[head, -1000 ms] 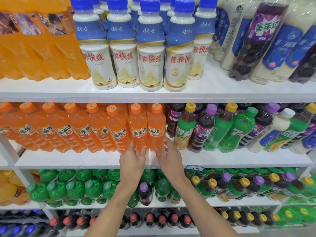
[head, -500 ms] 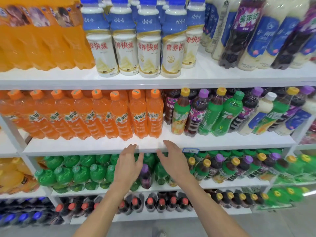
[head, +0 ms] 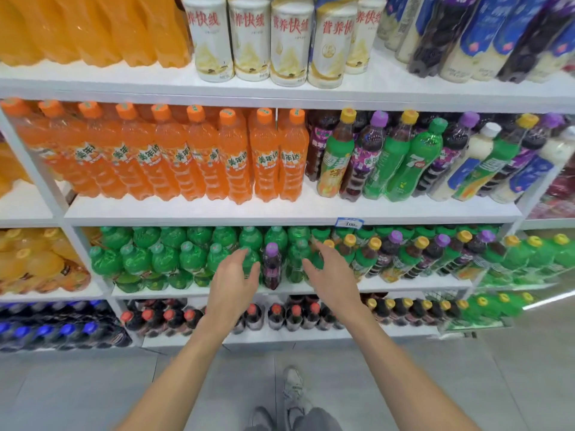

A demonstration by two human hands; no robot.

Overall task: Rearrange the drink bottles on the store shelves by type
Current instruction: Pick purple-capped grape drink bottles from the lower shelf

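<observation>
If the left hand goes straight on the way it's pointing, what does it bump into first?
Most likely the green bottle just left of the purple-capped bottle. The left hand points at it with open fingers. Depth is unclear, so it may already touch.

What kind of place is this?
Most likely a shop's drinks aisle: white tiered shelves packed with rows of orange plastic soda bottles, and a blue-and-white price tag on one edge.
</observation>
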